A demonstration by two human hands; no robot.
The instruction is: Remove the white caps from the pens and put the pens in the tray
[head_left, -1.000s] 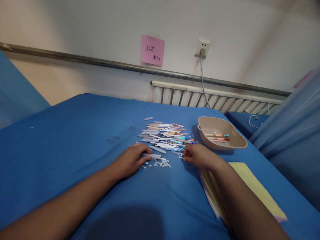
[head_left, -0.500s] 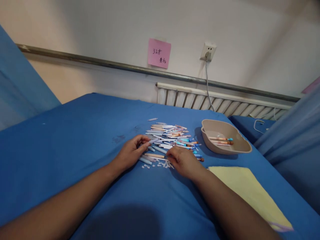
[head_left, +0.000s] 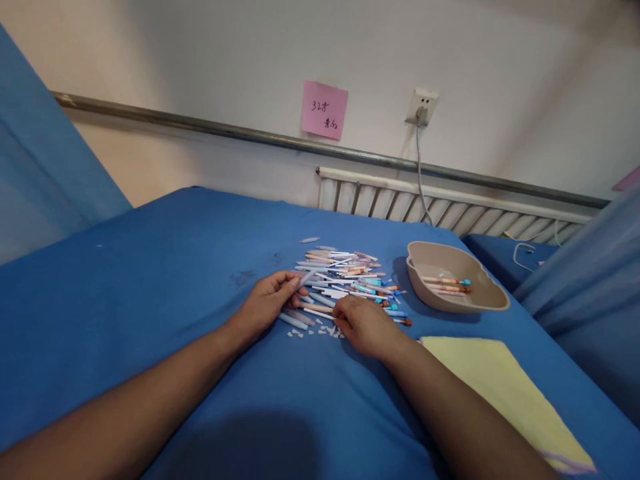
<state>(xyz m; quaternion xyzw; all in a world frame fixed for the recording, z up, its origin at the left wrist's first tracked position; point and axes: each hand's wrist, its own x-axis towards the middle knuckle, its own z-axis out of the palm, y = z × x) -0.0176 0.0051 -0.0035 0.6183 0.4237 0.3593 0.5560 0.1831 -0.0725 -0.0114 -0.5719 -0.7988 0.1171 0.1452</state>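
My left hand point(head_left: 273, 294) is closed, pinching a pale lavender pen barrel point(head_left: 307, 277) that points up and to the right. My right hand point(head_left: 364, 324) is curled with its fingertips down among the small white plastic pieces point(head_left: 323, 331); whatever it grips is hidden behind the fingers. Between and beyond both hands lies a loose pile of pen parts point(head_left: 334, 261): pale blue, lavender and peach barrels, thin white refills, and blue and brown ends. A light blue barrel point(head_left: 293, 321) lies just below my left fingers.
Right of the pile stands a beige plastic basin point(head_left: 487, 293) holding several pens point(head_left: 447, 289). A folded yellow cloth point(head_left: 500, 387) lies nearer on the blue sheet point(head_left: 210, 233). Behind are a radiator point(head_left: 370, 199), a metal rail point(head_left: 225, 131) and a plugged-in cable point(head_left: 421, 177).
The lavender barrel in my left hand now tilts more steeply upward. My right hand stays low by the white pieces, its fingers slightly more curled. The whole view has shifted a little.
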